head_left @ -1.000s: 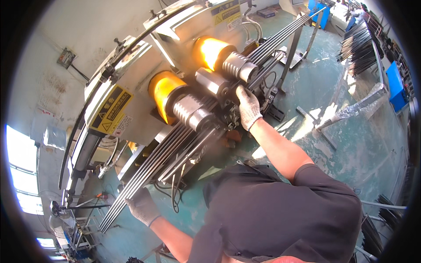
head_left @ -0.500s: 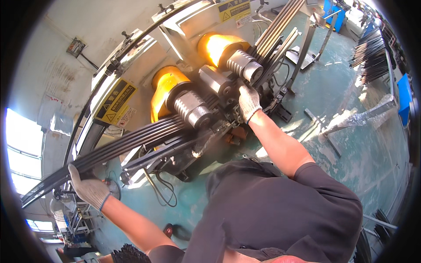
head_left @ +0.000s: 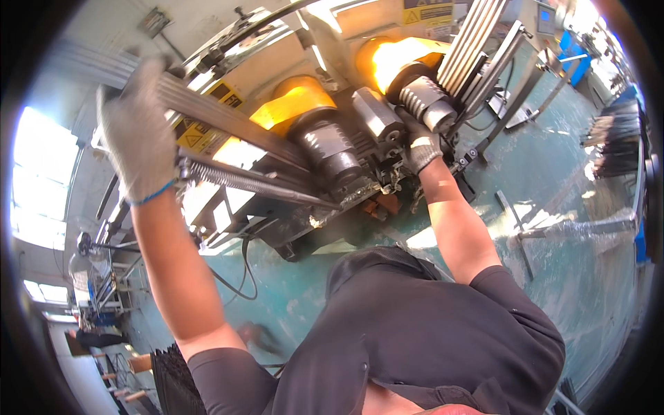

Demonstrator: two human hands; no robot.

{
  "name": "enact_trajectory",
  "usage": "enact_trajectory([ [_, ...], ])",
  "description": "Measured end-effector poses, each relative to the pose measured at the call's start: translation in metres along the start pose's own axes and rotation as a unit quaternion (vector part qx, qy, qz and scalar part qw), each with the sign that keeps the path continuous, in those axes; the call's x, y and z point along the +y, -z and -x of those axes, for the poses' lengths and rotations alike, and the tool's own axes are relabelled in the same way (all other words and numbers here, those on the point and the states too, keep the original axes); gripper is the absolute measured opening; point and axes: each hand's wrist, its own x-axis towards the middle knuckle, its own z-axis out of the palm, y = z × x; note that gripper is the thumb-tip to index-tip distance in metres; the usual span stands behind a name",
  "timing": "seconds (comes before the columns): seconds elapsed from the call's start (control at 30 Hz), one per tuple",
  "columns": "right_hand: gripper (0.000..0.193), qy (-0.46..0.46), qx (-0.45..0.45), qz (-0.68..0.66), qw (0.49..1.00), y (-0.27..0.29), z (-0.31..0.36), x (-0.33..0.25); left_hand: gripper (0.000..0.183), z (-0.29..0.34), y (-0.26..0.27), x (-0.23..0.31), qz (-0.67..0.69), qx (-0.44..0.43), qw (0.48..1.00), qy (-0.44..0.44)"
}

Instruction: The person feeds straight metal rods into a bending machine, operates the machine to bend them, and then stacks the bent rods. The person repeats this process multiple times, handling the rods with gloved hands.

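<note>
A bundle of long dark metal rods (head_left: 228,123) slants from the upper left down to a ribbed steel roller (head_left: 332,153) on a machine. My left hand (head_left: 142,131), in a pale knitted glove, is raised and wrapped about the bundle's left stretch; motion smears its fingers. Beside the rods, a coil spring (head_left: 242,178) lies along a lower bar. My right hand (head_left: 420,146), gloved too, reaches between a hexagonal steel block (head_left: 378,114) and a second ribbed roller (head_left: 429,104). Its fingers are hidden there, so what they touch cannot be made out.
Orange-yellow housings (head_left: 294,100) sit behind the rollers. More rods (head_left: 474,45) extend past the right roller. A dark cable (head_left: 247,277) hangs below the machine. At the right, a metal rack (head_left: 602,227) carries plastic wrap, with dark rods (head_left: 615,138) piled behind it.
My left hand has swung upward, and the left part of the rod bundle has risen with it, exposing the spring. My right hand stays by the hexagonal block. The whole view has shifted.
</note>
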Motion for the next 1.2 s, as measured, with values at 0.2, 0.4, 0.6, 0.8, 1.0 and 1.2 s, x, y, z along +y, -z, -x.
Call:
enact_trajectory([
  [0.2,0.035,-0.076,-0.06,-0.033,0.995,-0.026,0.028,-0.01,0.019,-0.033,-0.031,-0.001,-0.367,0.001,0.82,-0.438],
  [0.4,0.04,-0.06,-0.043,-0.017,0.997,-0.026,0.035,-0.021,0.021,0.006,-0.062,0.086,0.113,0.007,0.994,-0.003],
  [0.6,0.043,-0.057,-0.029,0.007,0.998,-0.036,0.043,-0.026,0.021,0.012,-0.059,0.086,0.089,0.037,0.995,0.0],
  [0.8,0.041,-0.037,-0.007,0.038,0.999,-0.034,0.044,-0.028,0.019,0.013,-0.056,0.091,0.152,-0.002,0.988,0.034],
  [1.0,0.042,-0.065,-0.019,0.001,0.998,-0.033,0.041,-0.027,0.017,0.018,-0.059,0.099,0.129,0.029,0.991,0.027],
  [1.2,0.042,-0.066,-0.017,-0.017,0.998,-0.028,0.035,-0.023,0.018,0.009,-0.063,0.087,0.158,0.023,0.987,0.018],
])
